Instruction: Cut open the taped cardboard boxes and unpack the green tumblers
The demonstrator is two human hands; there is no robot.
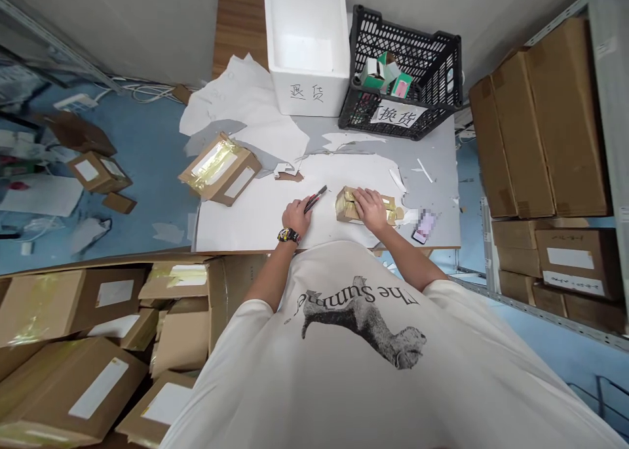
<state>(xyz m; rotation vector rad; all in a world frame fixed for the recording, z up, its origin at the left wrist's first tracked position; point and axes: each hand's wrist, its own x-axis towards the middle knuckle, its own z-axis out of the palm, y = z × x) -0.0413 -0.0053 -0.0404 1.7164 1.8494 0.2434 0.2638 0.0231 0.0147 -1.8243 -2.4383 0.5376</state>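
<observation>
My left hand (297, 218), with a watch on its wrist, is closed around a black and red utility knife (315, 198) that points up and to the right over the white paper (314, 229) on the table. My right hand (371, 208) lies over the top of a small cardboard box (346, 206), its fingers bent onto it. Yellowish tape crosses this box and sticks out at its right end. The knife is apart from the box, to its left. A phone (424, 226) lies to the right of the box.
A larger taped carton (240, 181) sits at the table's left. Behind stand a white foam box (309, 95) and a black crate (417, 131) with small green and white boxes. Cartons (103, 370) fill the lower left; more cartons (560, 121) stand on the right shelf.
</observation>
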